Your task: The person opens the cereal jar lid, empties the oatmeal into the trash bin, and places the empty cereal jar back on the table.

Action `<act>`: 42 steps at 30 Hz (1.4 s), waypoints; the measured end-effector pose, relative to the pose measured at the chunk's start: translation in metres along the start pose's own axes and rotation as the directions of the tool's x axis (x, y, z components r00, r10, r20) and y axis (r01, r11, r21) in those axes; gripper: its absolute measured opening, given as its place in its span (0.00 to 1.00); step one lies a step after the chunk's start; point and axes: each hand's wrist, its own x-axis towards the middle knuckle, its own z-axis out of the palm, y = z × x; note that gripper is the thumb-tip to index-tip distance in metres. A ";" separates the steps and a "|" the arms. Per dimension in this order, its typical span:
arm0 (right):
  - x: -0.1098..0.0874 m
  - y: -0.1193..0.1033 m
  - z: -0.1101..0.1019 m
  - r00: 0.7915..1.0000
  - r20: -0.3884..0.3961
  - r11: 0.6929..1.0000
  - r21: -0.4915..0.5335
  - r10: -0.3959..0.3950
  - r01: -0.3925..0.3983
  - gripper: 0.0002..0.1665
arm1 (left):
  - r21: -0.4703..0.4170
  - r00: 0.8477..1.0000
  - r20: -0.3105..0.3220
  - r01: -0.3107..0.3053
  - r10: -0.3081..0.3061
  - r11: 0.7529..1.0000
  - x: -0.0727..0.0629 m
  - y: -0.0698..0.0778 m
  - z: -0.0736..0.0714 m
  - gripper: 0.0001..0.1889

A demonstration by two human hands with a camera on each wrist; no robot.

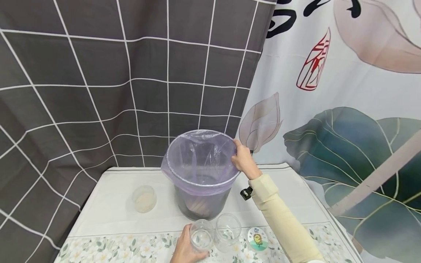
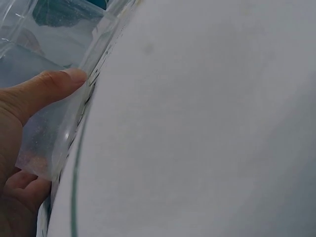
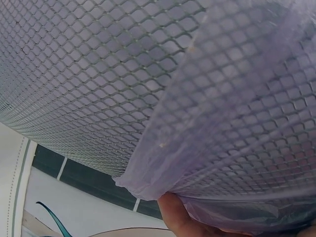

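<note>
A mesh trash can lined with a thin purple bag stands on the table, its mesh wall filling much of the right wrist view. My right hand grips its rim on the right side, over the folded edge of the bag; in the right wrist view only part of that hand shows. Near the table's front, my left hand holds a clear plastic cup, thumb on one side and fingers on the other. Right beside that cup is another clear container.
A round printed lid lies to the right of the clear containers. At the left of the trash can sits a shallow, translucent round container. The table has a white and floral cover, with a dark grid curtain behind.
</note>
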 end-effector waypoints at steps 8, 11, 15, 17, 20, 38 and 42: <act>0.001 -0.001 -0.002 0.999 0.033 1.000 0.008 0.008 -0.008 0.41 | 0.032 0.998 -0.045 -0.031 0.032 0.999 -0.002 0.001 0.000 0.47; 0.001 0.000 -0.002 0.999 0.031 1.000 0.008 0.007 -0.007 0.41 | 0.018 0.999 -0.042 -0.015 0.015 1.000 -0.003 0.002 0.000 0.47; 0.001 0.003 -0.003 1.000 0.022 1.000 0.016 0.014 -0.014 0.41 | 0.009 1.000 -0.026 0.003 -0.003 1.000 -0.002 0.004 0.001 0.47; 0.001 0.003 -0.004 1.000 0.018 1.000 0.023 0.021 -0.021 0.39 | 0.013 1.000 -0.023 0.008 -0.008 1.000 -0.002 0.004 0.001 0.47; 0.001 0.004 -0.005 0.999 0.013 0.999 0.038 0.029 -0.030 0.36 | 0.017 1.000 -0.020 0.020 -0.020 1.000 -0.002 0.004 0.001 0.47; -0.029 0.040 -0.006 0.992 -0.082 0.906 0.419 0.098 -0.055 0.38 | -0.049 0.996 0.077 0.051 -0.047 0.998 -0.008 0.001 -0.012 0.62; -0.049 0.047 0.004 0.990 -0.071 0.881 0.468 0.120 -0.073 0.38 | -0.030 0.994 0.089 0.062 -0.059 0.998 -0.013 -0.001 -0.021 0.60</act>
